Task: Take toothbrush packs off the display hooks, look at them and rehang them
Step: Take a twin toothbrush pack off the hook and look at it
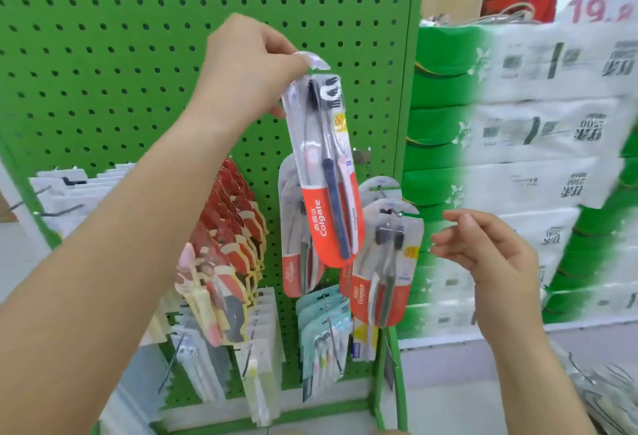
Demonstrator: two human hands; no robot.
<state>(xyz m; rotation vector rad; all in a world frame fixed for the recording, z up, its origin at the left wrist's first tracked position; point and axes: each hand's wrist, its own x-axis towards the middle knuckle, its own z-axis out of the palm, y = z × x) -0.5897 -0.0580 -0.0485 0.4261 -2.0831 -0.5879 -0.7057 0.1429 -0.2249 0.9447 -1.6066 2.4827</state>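
Against the green perforated metal display board (103,37), the left hand (248,65) is pinching the clear hang tab of a red-and-clear plastic Colgate toothbrush pack (328,172), which is dangling tilted in front of the packs hanging on the hooks (383,262). With only that small tab gripped, the pack is likely to swing or slip, and its hole could miss the hook at rehanging. The right hand (483,255) is hovering loosely open and empty, below and right, apart from the pack.

A green pegboard (138,37) carries hooked Colgate packs (379,272) just below the left hand's fingers (293,54), red-carded packs (238,220) beside them
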